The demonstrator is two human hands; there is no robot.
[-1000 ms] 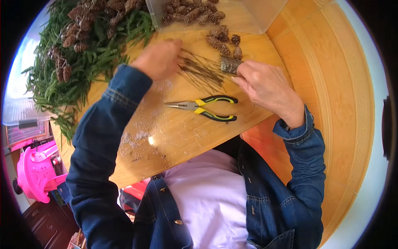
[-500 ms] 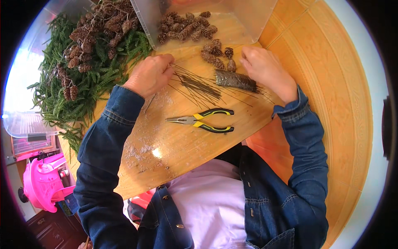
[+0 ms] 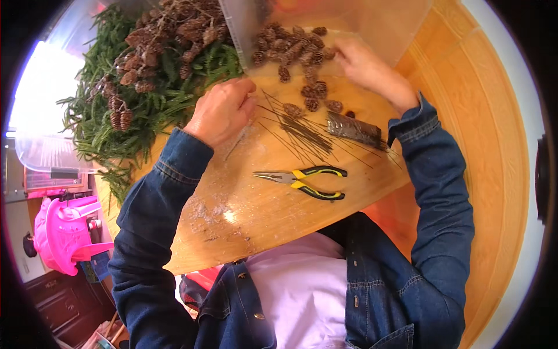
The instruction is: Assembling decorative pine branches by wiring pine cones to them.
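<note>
My left hand [image 3: 224,110] is closed over the table beside the wires; whatever its fingers hold, if anything, is hidden. My right hand [image 3: 369,70] reaches forward at the clear bin's mouth, fingers stretched toward the pile of small brown pine cones [image 3: 293,46], its tips next to the rightmost cone. Several more cones [image 3: 314,90] trail from the pile onto the table. Between my hands lie thin dark wires [image 3: 305,136], loosely fanned. Right of them is a wire bundle [image 3: 354,129] wrapped in clear plastic. Long-nose pliers [image 3: 302,179] with yellow-and-black handles lie nearer me, handles apart.
A clear plastic bin [image 3: 238,41] lies at the table's far side. Green artificial fir branches [image 3: 93,110] with clusters of brown cones [image 3: 145,55] fill the far left. White flakes [image 3: 203,212] are scattered on the wooden table [image 3: 279,218]. A pink plastic chair [image 3: 64,235] stands at left.
My right hand has moved forward from beside the wrapped bundle to the cones at the bin. Several loose cones have shifted. The whole view has swung slightly; my left hand stays near the wires.
</note>
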